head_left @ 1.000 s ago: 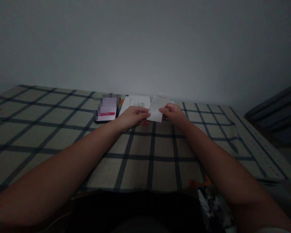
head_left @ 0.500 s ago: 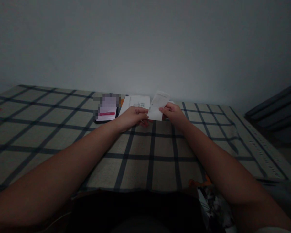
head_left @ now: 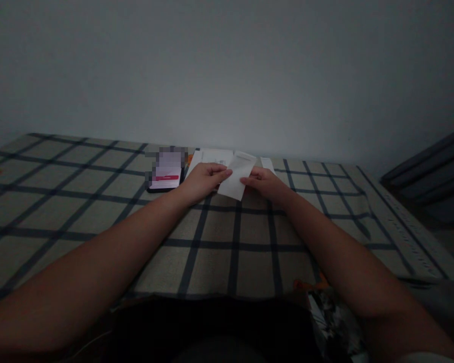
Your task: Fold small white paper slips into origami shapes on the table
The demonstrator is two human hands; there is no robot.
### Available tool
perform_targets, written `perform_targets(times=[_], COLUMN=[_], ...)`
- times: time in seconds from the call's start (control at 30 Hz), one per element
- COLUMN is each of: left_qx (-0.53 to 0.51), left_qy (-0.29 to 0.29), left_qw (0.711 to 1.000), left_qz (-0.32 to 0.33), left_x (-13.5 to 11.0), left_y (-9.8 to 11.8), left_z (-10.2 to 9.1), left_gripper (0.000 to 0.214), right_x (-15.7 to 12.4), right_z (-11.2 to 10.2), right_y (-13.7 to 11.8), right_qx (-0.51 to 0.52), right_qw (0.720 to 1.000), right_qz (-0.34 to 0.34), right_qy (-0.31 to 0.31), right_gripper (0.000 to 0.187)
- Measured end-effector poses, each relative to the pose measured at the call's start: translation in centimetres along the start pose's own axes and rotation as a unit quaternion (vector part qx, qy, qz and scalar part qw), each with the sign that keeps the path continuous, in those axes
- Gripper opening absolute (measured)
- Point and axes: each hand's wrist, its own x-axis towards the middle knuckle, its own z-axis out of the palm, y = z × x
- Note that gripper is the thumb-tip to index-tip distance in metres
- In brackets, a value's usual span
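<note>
A narrow white slip of paper (head_left: 236,176) is held between both hands, tilted, its lower end pointing down and to the left. My left hand (head_left: 206,177) pinches its left edge, thumb on top. On the other side, my right hand (head_left: 265,182) grips the right edge with thumb and fingers. Behind the hands lies a white printed booklet or sheet (head_left: 212,155), partly covered by them and by the slip. To the left of it rests a phone (head_left: 168,171), its screen lit with a pink bar.
A checked cloth (head_left: 219,267) covers the table, which meets a plain grey wall (head_left: 227,75). At the right stands a dark ridged object (head_left: 431,176). A patterned black and white thing (head_left: 336,322) sits at the near edge, by my right forearm.
The slip has tipped lower and swung toward me, its bottom end now hanging below my fingers. Both hands have shifted their hold along its edges. The phone has not moved.
</note>
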Motion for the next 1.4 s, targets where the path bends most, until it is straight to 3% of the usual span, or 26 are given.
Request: perform_targets(times=[0.17, 0.3, 0.5, 0.77, 1.2, 1.4], left_qx=[0.050, 0.041, 0.028, 0.070, 0.068, 0.076], left_qy=[0.001, 0.013, 0.031, 0.024, 0.030, 0.003], left_qw=[0.999, 0.999, 0.999, 0.997, 0.997, 0.997], left_qz=[0.001, -0.010, 0.010, -0.002, 0.002, 0.002], left_x=[-0.21, -0.32, -0.24, -0.43, -0.48, -0.62], left_y=[0.45, 0.62, 0.58, 0.76, 0.70, 0.68], left_z=[0.03, 0.27, 0.43, 0.36, 0.29, 0.29], left_gripper=[0.034, 0.027, 0.035, 0.032, 0.034, 0.034], right_x=[0.13, -0.09, -0.20, -0.27, -0.28, -0.35], right_z=[-0.52, -0.64, -0.39, -0.35, -0.55, -0.55], right_y=[-0.32, -0.89, -0.77, -0.81, -0.34, -0.53], right_qx=[-0.043, -0.069, -0.075, -0.096, -0.130, -0.148], right_qw=[0.995, 0.996, 0.997, 0.994, 0.990, 0.986], right_qz=[-0.006, -0.021, -0.020, -0.026, -0.033, -0.054], right_qy=[0.085, 0.056, 0.027, 0.053, 0.041, 0.061], right_gripper=[0.033, 0.035, 0.033, 0.033, 0.035, 0.035])
